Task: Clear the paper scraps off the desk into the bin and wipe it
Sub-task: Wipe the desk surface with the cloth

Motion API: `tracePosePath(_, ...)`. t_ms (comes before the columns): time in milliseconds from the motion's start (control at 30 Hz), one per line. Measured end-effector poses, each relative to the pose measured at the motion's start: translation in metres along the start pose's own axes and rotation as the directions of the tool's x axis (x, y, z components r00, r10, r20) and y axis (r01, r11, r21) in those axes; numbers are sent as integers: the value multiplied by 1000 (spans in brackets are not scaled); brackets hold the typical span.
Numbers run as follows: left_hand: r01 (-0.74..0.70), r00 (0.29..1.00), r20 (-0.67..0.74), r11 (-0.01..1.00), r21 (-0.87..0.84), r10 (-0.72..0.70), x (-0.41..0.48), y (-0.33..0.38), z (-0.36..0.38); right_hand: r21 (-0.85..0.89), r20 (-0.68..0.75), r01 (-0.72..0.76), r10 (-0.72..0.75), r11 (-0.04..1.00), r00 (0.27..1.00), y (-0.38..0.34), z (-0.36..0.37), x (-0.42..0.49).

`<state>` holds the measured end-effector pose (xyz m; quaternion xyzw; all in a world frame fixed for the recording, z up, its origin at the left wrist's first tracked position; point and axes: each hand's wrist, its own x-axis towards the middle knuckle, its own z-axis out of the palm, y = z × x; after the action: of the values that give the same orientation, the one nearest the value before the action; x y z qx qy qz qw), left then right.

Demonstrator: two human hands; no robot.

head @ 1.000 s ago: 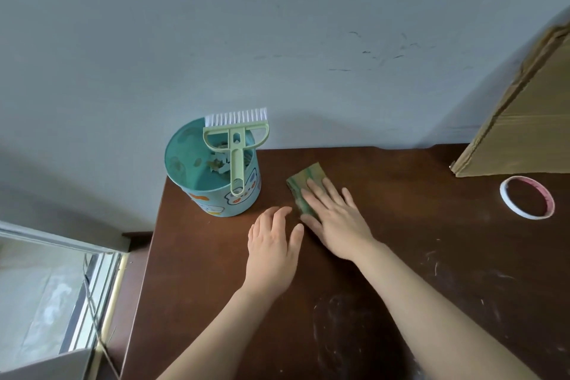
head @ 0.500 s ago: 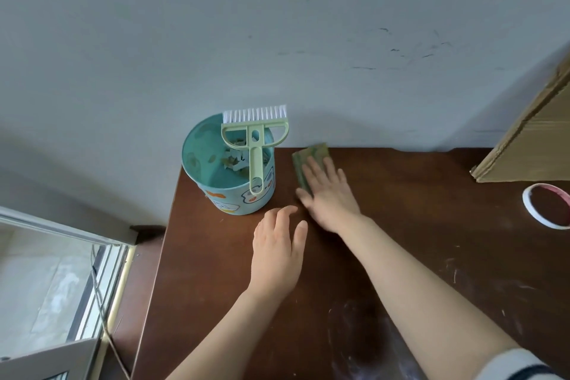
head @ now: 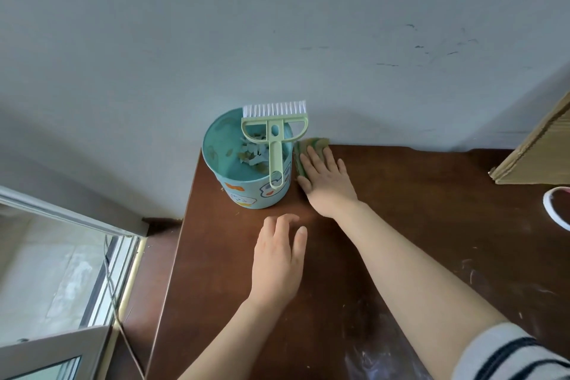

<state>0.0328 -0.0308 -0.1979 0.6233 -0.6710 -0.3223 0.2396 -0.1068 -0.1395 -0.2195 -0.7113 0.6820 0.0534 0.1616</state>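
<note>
1. The green cloth (head: 312, 144) lies just right of the bin (head: 212, 145), under the flat fingers of the right hand (head: 327, 183).
2. The left hand (head: 277, 259), in front of the bin: fingers relaxed, empty.
3. The green cloth seems soft and light: press from above.

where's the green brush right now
In the head view, the green brush lies across the rim of the teal bin at the back left corner of the desk, left of the right hand pressing the cloth.

So I'm counting two hands (left hand (head: 277, 265), right hand (head: 327, 182)), one bin (head: 256, 191), one brush (head: 275, 151), one sponge (head: 317, 141), one tape roll (head: 552, 210), one cardboard box (head: 543, 145), one desk (head: 431, 210), plus a jumble of paper scraps (head: 253, 153) I can't tally.
</note>
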Motion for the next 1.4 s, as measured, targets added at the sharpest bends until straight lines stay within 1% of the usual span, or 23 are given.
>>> tracePosePath(133,15,1000,-16,1000,-26,-15,-3,0,0,52,-18,47,-46,998,999,-7,10,-45)
tracePosePath(200,27,999,-19,998,-61,-29,-5,3,0,81,-5,60,-60,995,998,-11,16,-77)
tracePosePath(267,57,998,-17,994,-97,-59,-7,4,2,99,10,59,-61,993,998,-16,22,-105)
tracePosePath(367,106,993,-36,983,-147,-112,-13,5,1,87,-8,87,-86,992,996,-21,25,-136)
tracePosePath(500,178,967,-142,958,-225,-213,-16,1,-7,103,-90,115,-106,988,990,-24,18,-149)
tracePosePath(567,201,939,-222,941,-273,-264,-13,-4,-15,153,-156,131,-106,980,982,-24,9,-143)
tracePosePath(633,214,911,-273,920,-328,-309,-6,-9,-25,238,-255,139,-77,961,964,-27,-2,-127)
tracePosePath(700,230,899,-278,905,-359,-338,3,-13,-33,429,-317,126,19,894,948,-33,-15,-108)
tracePosePath(767,251,901,-255,900,-357,-352,13,-16,-39,632,-285,131,71,764,956,-43,-29,-90)
tracePosePath(833,253,909,-230,900,-356,-346,22,-17,-42,781,-244,179,30,598,969,-52,-38,-77)
tracePosePath(900,211,924,-220,897,-389,-313,32,-18,-44,877,-206,187,-7,442,979,-54,-40,-64)
tracePosePath(967,127,943,-216,872,-473,-255,41,-17,-47,924,-147,144,-18,355,989,-54,-38,-55)
tracePosePath(1033,71,952,-216,842,-535,-218,48,-16,-50,940,-126,125,-18,317,992,-54,-34,-49)
tracePosePath(1133,57,954,-211,819,-570,-213,54,-17,-51,949,-119,115,-3,295,993,-56,-27,-46)
tracePosePath(1267,48,961,-197,820,-570,-193,57,-20,-50,940,-167,153,20,304,986,-55,-24,-46)
tracePosePath(1400,31,965,-209,861,-508,-158,55,-15,-46,938,-193,172,41,302,980,-43,-28,-51)
